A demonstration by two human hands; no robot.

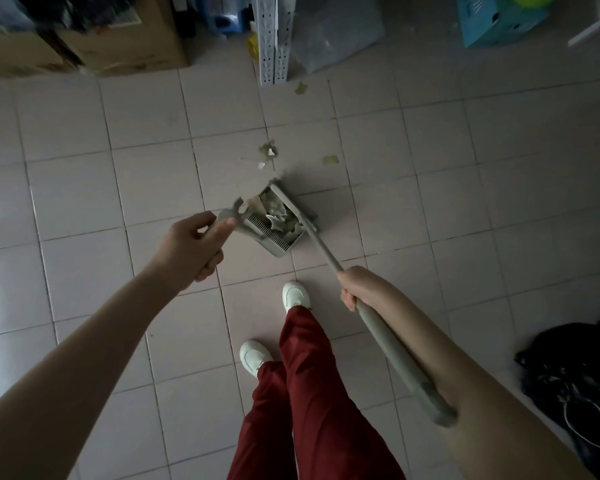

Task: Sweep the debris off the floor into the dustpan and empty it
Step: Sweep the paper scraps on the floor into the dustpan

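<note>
Your left hand point(191, 244) grips the handle of the dustpan point(267, 234), and your right hand point(355, 289) is wrapped round the broom point(388, 337) shaft. The broom head lies along the dustpan's right side. The dustpan sits on the floor point(84, 202) with crumpled debris inside. Beyond it lie four loose scraps point(268, 151) — the farthest beside two white perforated posts point(274, 39). Farther beyond stand cardboard boxes point(125, 43), cut off. Well right of the dustpan lies one black bag point(575, 368) — its contents are unclear.

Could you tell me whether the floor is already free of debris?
No, several scraps lie on the floor beyond the dustpan.
</note>
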